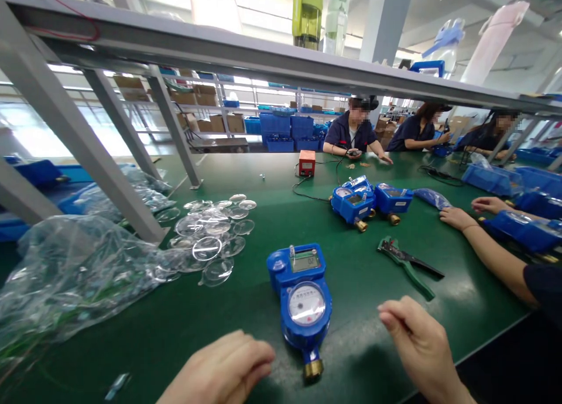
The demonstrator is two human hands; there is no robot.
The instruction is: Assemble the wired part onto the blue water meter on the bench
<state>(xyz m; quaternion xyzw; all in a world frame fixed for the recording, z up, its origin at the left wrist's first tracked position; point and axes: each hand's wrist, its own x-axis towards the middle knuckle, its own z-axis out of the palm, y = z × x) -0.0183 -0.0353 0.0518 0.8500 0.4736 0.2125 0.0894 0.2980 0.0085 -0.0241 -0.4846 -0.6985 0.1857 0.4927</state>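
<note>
A blue water meter (306, 304) with a round white dial, a small display and a brass end lies on the green bench before me. To its lower left is my left hand (223, 366), fingers curled and pressed together, apart from the meter. My right hand (417, 345) hovers to the meter's right, thumb and fingers closed; whatever either hand may hold is hidden. Green-handled pliers (410, 266) lie just beyond my right hand. Clear round plastic covers (215, 231) are heaped left of the meter.
More blue meters (369, 199) stand farther back near a red box (307, 163) with a cable. A clear plastic bag (79, 269) and shelf posts (175, 126) occupy the left. At right, a co-worker's hand (459, 218) rests by blue bins (494, 178). Other people sit opposite.
</note>
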